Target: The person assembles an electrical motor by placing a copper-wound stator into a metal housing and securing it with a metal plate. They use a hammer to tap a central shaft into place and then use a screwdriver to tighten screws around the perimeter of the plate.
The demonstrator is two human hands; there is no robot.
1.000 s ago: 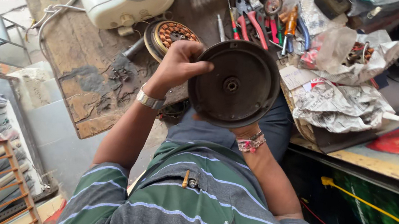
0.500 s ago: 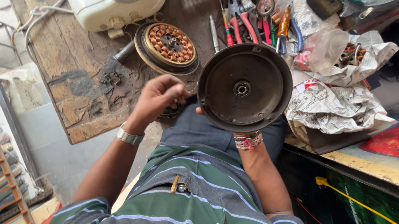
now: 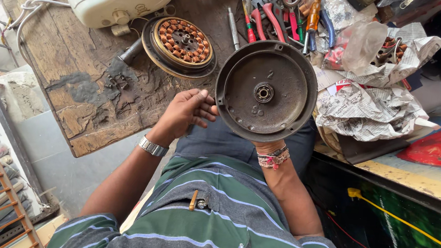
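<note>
Worn wooden bench (image 3: 77, 99) lies beyond both hands. Right hand (image 3: 264, 142), mostly hidden, supports a rusty round cover (image 3: 265, 90). Left hand (image 3: 186, 112), fingers loosely spread, touches its rim.

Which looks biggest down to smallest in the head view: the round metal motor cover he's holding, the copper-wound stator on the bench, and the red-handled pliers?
1. Round metal motor cover, though held nearer the camera, so partly unsure.
2. Copper-wound stator.
3. Red-handled pliers.
</note>
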